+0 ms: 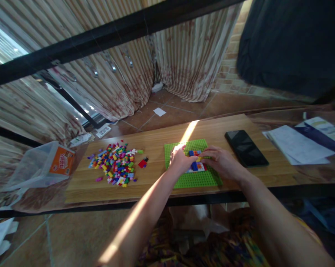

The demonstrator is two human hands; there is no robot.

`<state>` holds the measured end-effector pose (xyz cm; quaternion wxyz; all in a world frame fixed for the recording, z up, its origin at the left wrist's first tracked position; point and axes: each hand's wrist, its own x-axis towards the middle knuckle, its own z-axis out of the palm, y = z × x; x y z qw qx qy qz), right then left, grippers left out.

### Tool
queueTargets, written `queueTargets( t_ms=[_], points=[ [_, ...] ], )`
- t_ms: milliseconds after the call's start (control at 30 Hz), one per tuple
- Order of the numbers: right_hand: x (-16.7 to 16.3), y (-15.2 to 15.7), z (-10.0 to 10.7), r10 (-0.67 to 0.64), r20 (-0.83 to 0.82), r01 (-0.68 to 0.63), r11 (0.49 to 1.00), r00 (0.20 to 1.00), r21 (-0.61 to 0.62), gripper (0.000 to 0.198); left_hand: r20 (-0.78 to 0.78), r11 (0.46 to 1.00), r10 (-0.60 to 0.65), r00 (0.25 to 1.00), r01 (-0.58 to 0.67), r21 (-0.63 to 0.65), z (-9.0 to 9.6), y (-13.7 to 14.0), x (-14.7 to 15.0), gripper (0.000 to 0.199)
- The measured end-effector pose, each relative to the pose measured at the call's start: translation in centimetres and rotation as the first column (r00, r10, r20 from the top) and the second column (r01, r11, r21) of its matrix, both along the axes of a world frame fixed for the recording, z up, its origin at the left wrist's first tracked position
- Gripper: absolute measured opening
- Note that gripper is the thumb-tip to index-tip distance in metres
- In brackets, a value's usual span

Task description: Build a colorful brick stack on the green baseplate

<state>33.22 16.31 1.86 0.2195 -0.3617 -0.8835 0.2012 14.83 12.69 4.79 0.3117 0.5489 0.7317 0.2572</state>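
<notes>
A green studded baseplate (194, 181) lies on the wooden board, and a small build of blue, white, red and orange toy bricks (195, 167) stands on its middle. My left hand (180, 160) is closed around the left side of this build, its thumb stretched across to the blue bricks. From the right, my right hand (219, 160) pinches a small yellow brick (199, 159) at the build's right side. My fingers cover part of the build, so how its bricks join is hidden.
To the left is a heap of loose coloured bricks (114, 163), with a red piece (142, 163) beside it. A clear plastic box (36, 167) stands at the far left. On the right are a black phone (245, 148) and papers (298, 142).
</notes>
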Motion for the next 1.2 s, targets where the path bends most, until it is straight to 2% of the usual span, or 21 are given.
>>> queueTargets(
  t_ms=[233, 367, 500, 600, 733, 833, 933, 1033, 1200],
  points=[
    [-0.4, -0.5, 0.6, -0.067, -0.012, 0.065, 0.992, 0.998, -0.113, 0.019, -0.020, 0.999, -0.030, 0.999, 0.029, -0.029, 0.1, -0.2, 0.0, 0.068],
    [-0.4, -0.8, 0.5, -0.114, -0.034, 0.106, 0.980, 0.993, -0.170, 0.019, 0.009, 0.999, -0.036, 0.999, 0.036, -0.031, -0.5, 0.0, -0.2, 0.071],
    [0.0, -0.7, 0.0, -0.114, -0.139, 0.077, 0.966, 0.984, -0.248, 0.022, 0.055, 1.000, -0.001, 0.999, -0.001, 0.026, -1.4, 0.1, -0.4, 0.067],
    [0.5, -0.6, 0.0, -0.126, -0.208, 0.058, 0.951, 0.970, -0.305, 0.033, 0.160, 0.995, 0.030, 0.987, -0.045, 0.091, -1.5, -0.5, -0.9, 0.052],
    [1.2, -0.4, 0.4, -0.237, -0.221, 0.177, 0.950, 0.946, -0.258, 0.034, 0.319, 0.966, 0.150, 0.936, -0.207, 0.154, -0.9, -2.5, -2.9, 0.035],
    [1.3, -0.2, 0.6, -0.290, -0.189, 0.250, 0.946, 0.938, -0.207, 0.033, 0.371, 0.953, 0.163, 0.914, -0.244, 0.181, -0.6, -4.9, -5.5, 0.028],
    [1.0, -0.1, 0.5, -0.305, -0.145, 0.282, 0.946, 0.941, -0.159, 0.034, 0.341, 0.951, 0.168, 0.925, -0.243, 0.190, -0.9, -7.5, -8.4, 0.022],
    [0.6, 0.1, 0.1, -0.298, -0.099, 0.290, 0.952, 0.949, -0.095, 0.036, 0.315, 0.934, 0.229, 0.921, -0.300, 0.197, -1.6, -9.6, -11.0, 0.021],
    [-0.4, 0.2, -0.3, -0.300, -0.048, 0.300, 0.954, 0.953, -0.018, 0.036, 0.295, 0.910, 0.309, 0.904, -0.371, 0.185, -2.2, -11.4, -13.6, 0.018]
  ],
)
